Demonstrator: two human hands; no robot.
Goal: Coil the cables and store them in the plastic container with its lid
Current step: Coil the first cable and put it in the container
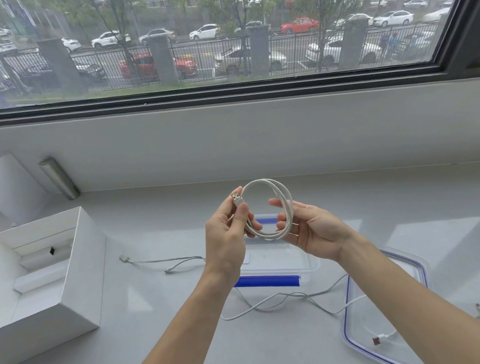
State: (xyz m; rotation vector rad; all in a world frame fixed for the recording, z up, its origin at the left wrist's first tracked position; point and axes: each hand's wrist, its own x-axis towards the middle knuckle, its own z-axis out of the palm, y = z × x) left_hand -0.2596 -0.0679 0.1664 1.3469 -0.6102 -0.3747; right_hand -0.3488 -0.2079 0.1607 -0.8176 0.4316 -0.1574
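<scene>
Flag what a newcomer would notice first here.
The white cable coil, held up mid-frame: left hand pinches its USB plug, right hand grips the loop. Below sits the open plastic container with blue clips, its lid lying at lower right. A second white cable sprawls uncoiled in front.

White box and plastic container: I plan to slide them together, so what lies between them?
In the head view, a loose grey cable lies uncoiled on the tabletop between the white box and the plastic container.

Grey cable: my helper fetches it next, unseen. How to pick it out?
Find the open white box, far left. Between it and the clear container lies the grey cable. It alone is grey; the coiled cable and loose cable are white.
</scene>
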